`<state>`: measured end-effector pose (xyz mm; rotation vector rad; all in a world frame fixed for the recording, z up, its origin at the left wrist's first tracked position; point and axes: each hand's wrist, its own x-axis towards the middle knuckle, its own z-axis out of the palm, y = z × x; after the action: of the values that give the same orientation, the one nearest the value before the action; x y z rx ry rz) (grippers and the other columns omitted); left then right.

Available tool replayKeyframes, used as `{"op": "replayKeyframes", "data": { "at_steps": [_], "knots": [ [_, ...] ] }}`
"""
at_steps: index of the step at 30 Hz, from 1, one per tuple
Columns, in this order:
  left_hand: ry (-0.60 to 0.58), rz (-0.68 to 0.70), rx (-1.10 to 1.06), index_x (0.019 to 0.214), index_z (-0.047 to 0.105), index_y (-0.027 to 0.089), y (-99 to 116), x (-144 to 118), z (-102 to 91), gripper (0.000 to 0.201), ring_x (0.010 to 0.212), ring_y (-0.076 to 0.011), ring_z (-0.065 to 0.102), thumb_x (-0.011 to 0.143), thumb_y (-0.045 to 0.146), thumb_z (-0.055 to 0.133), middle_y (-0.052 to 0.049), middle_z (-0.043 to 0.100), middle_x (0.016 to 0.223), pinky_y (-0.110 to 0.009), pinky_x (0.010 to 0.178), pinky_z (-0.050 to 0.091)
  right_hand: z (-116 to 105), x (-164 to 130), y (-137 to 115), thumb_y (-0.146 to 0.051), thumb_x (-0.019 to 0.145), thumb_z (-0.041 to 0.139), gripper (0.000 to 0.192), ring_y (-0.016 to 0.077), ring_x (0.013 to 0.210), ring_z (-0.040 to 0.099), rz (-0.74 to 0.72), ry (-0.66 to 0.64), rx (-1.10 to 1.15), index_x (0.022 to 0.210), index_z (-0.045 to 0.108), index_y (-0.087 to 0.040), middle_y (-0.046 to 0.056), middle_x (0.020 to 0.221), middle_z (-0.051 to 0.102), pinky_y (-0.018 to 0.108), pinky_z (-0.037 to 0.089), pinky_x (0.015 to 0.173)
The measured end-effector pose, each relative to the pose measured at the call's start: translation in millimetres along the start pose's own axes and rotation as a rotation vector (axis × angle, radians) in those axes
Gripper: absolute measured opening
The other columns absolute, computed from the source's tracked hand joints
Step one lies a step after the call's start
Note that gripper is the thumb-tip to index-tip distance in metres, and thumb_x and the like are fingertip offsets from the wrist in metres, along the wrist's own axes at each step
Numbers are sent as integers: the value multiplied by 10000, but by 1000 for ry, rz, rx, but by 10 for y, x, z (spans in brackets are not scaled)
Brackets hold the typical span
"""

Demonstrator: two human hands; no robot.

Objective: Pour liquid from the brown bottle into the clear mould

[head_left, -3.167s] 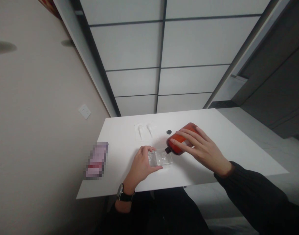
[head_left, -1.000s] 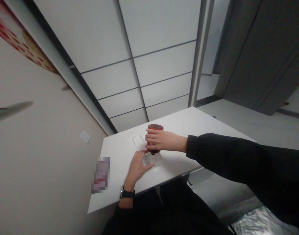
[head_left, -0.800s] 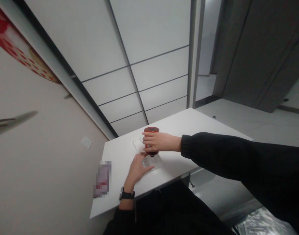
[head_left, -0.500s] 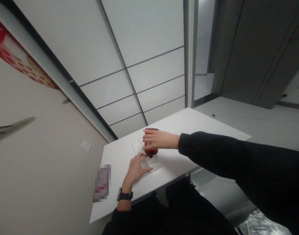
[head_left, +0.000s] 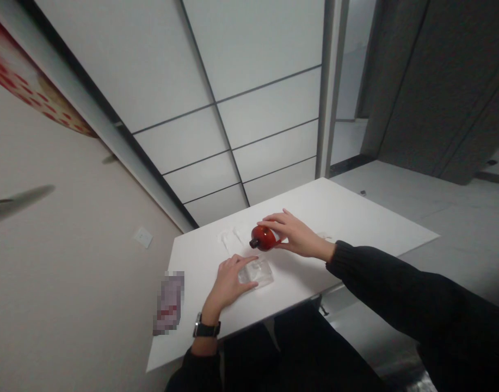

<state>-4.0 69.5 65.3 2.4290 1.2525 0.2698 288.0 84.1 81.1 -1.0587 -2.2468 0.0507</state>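
My right hand (head_left: pixel 292 234) is wrapped round a reddish-brown bottle (head_left: pixel 264 238) with a dark neck. The bottle lies tilted almost on its side above the table, its neck pointing to the lower left. Part of a white label shows beside my fingers. Below it, a small clear plastic container (head_left: pixel 260 272) rests on the white table (head_left: pixel 351 218). My left hand (head_left: pixel 228 280), with a dark watch at the wrist, holds that container between thumb and fingers on its left side. What the container holds is too faint to make out.
Thin clear or white pieces (head_left: pixel 229 238) lie behind my left hand. A small pale thing (head_left: pixel 325 236) is partly hidden behind my right wrist. A blurred-out purplish item (head_left: pixel 170 302) sits at the table's left edge, near the wall with a switch plate (head_left: pixel 143 238).
The bottle was upside down with its neck right over the container. It has swung toward level and moved up and right with my right hand. My left hand stays at the container.
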Motion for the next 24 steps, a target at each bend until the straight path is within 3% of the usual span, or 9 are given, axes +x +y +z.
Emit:
{"op": "replayKeyframes", "data": {
  "at_steps": [11,21,24],
  "knots": [
    [-49,-9,-33,1534,535,373,-32,23,-13,775,1204,-306,589,835,338,867,-49,635,1237,-454,1073,424,124,-58,101,-239,875,810,755,347,1337,580,75,8,96,1553,484,-310,145,1472,608,680,361,1197],
    [-43,0,-59,1387,634,313,-41,28,-1,584,1206,-309,577,843,324,847,-56,632,1258,-452,1074,438,177,1,106,-241,885,800,738,344,1306,577,68,9,113,1553,488,-290,153,1460,611,638,431,1145],
    [-44,4,-62,1438,592,323,-41,26,-2,639,1202,-306,575,850,334,841,-55,629,1265,-450,1076,442,196,4,105,-239,878,808,758,344,1311,574,68,10,116,1557,477,-308,147,1457,611,640,436,1139]
  ]
}}
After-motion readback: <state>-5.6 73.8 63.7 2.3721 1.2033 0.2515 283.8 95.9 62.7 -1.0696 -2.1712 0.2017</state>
